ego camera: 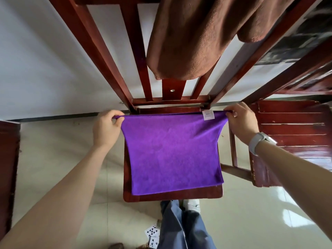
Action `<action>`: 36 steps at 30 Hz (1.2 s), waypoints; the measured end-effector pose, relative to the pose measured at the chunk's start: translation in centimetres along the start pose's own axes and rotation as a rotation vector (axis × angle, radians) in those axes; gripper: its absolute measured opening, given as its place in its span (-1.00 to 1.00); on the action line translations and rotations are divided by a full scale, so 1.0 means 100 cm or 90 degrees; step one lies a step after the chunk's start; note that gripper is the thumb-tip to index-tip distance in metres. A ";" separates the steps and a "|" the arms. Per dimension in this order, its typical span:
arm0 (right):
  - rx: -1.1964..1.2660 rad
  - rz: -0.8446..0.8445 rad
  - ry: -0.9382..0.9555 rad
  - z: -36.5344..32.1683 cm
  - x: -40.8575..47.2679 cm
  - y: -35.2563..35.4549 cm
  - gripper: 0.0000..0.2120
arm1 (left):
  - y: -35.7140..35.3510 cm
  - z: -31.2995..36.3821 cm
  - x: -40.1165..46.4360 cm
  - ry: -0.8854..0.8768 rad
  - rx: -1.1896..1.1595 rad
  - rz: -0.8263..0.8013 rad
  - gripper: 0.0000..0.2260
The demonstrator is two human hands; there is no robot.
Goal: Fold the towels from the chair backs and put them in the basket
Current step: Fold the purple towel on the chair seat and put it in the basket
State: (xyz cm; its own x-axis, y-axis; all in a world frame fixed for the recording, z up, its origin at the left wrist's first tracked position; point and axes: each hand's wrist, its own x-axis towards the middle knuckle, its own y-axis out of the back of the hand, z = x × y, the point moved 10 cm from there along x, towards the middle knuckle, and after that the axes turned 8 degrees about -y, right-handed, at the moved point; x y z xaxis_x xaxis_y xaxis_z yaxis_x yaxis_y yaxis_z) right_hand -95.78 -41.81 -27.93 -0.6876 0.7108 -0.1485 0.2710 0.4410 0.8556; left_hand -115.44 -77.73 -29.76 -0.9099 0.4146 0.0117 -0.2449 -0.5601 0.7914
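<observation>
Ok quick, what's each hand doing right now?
Left hand: fingers pinch the purple towel at its top left corner.
Right hand: fingers pinch the towel's top right corner.

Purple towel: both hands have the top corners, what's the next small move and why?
Probably bring the two pinched corners together to fold it in half sideways. The left hand and right hand each pinch a top corner of the purple towel, which hangs stretched flat over the chair seat. No basket is in view, and the brown towel waits on the chair back.
</observation>
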 end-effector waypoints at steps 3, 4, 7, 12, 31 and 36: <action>-0.009 0.004 0.024 0.001 -0.006 -0.003 -0.84 | 0.004 0.009 -0.008 -0.073 0.040 0.009 -0.92; -0.021 -0.001 0.041 0.001 -0.011 -0.005 -0.85 | 0.003 0.010 -0.015 -0.087 0.047 0.001 -0.92; -0.085 0.000 0.153 -0.001 -0.036 -0.011 -0.89 | -0.003 0.006 -0.039 -0.124 0.085 -0.031 -0.92; -0.168 -0.057 0.270 0.022 -0.085 -0.033 -0.90 | -0.017 0.004 -0.098 -0.224 0.153 -0.054 -0.96; -0.237 -0.087 0.358 0.102 -0.183 -0.093 -0.93 | -0.085 -0.027 -0.230 -0.263 0.242 -0.133 -0.95; -0.252 -0.086 0.363 0.108 -0.190 -0.100 -0.93 | -0.098 -0.037 -0.236 -0.255 0.271 -0.155 -0.94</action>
State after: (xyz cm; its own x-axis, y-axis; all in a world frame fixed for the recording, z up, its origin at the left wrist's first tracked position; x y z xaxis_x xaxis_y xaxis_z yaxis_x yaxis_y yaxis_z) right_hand -78.15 -53.80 -38.98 -0.9729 0.2182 -0.0764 -0.0331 0.1956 0.9801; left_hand -92.78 -84.68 -40.07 -0.6285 0.7770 -0.0364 -0.1990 -0.1154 0.9732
